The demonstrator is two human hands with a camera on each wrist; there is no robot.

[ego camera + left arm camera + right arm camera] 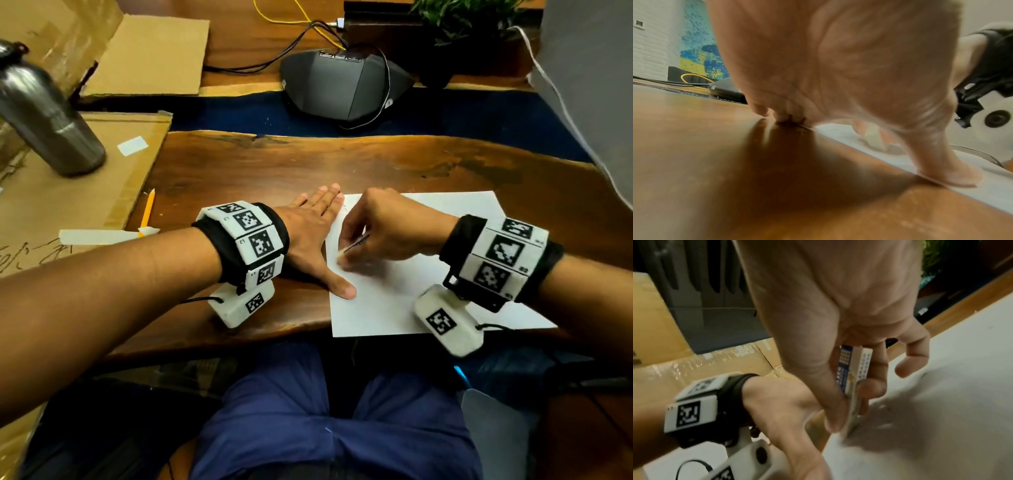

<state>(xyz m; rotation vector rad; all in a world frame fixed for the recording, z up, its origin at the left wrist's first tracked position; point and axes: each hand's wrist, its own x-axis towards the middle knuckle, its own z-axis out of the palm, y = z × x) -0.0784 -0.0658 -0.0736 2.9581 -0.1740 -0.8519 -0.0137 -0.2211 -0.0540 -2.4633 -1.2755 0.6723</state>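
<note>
- Two hands share one job: rubbing marks off a white sheet of paper point(442, 209) that lies flat near the table's front edge, right of centre in the head view.
- Right hand point(387, 229): thumb and two fingers curl tight round a sleeved eraser point(857, 363). Its bare end presses on the sheet near the left margin, and the little finger hangs loose and holds nothing.
- Left hand point(310, 236), at 9 o'clock of the eraser: fingers straight and together on the wood, their tips by the sheet's far-left corner. The thumb is spread out and pins the sheet's left edge; the hand grasps nothing.
- Step in hand, as I judge it: the erasing stroke itself. The next move calls for short, firm rubs with the thumb weighing down the margin, or the paper may buckle.
- Faint marks show near the sheet's far-left corner; they are too small to read.
- Surface: a dark, glossy wooden table point(274, 164) with a blue band across it at 12 o'clock.
- Around the sheet: a grey conference unit point(342, 85) with cables at 12, a potted plant point(462, 17) at 1, flattened cardboard point(85, 192) with a steel bottle point(44, 113) at 10, and a yellow pencil point(148, 209) at 9.
- Room: a white brick wall point(651, 48) and a blue-and-yellow painting point(698, 48) show in the left wrist view.
</note>
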